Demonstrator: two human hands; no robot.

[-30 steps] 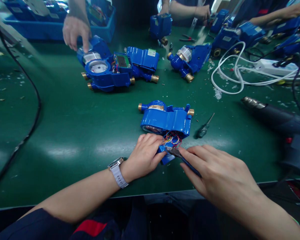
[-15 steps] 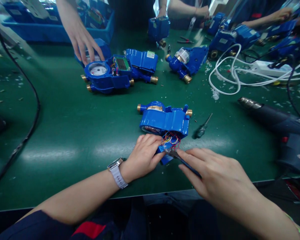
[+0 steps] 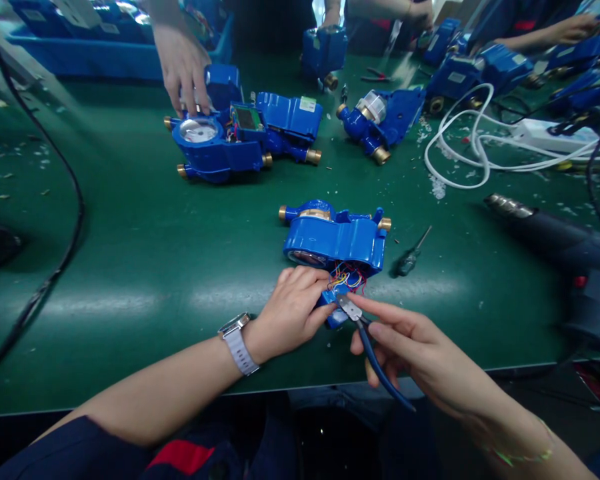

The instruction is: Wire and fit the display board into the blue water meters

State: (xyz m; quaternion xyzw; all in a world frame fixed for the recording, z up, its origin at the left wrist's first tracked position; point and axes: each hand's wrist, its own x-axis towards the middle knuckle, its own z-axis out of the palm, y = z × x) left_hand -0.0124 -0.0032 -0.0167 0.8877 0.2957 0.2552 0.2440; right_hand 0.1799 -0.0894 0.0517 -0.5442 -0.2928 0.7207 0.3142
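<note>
A blue water meter point(image 3: 337, 240) with brass pipe ends lies on its side on the green table in front of me. Thin coloured wires point(image 3: 349, 275) run from its open side to a small blue part point(image 3: 336, 316). My left hand point(image 3: 293, 307) is closed on that part's left edge, its fingertips beside the wires. In my right hand point(image 3: 405, 337) are side cutters point(image 3: 375, 353) with dark blue handles, their jaws resting at the blue part. To the right of the meter lies a screwdriver point(image 3: 411, 257) with a dark green handle.
Across the table point(image 3: 145, 247), a co-worker's hand point(image 3: 185, 73) touches another meter point(image 3: 220, 147). More meters point(image 3: 380, 120) stand behind. At the right are a heat gun point(image 3: 545, 233), white cable point(image 3: 460, 183) and a power strip point(image 3: 555, 137). A blue bin point(image 3: 95, 63) holds parts; a black cable point(image 3: 75, 220) crosses the left.
My right hand has turned and loosened round the side cutters, so more of the handles shows. The co-worker's hand has shifted right at the far meter. My left hand keeps its hold.
</note>
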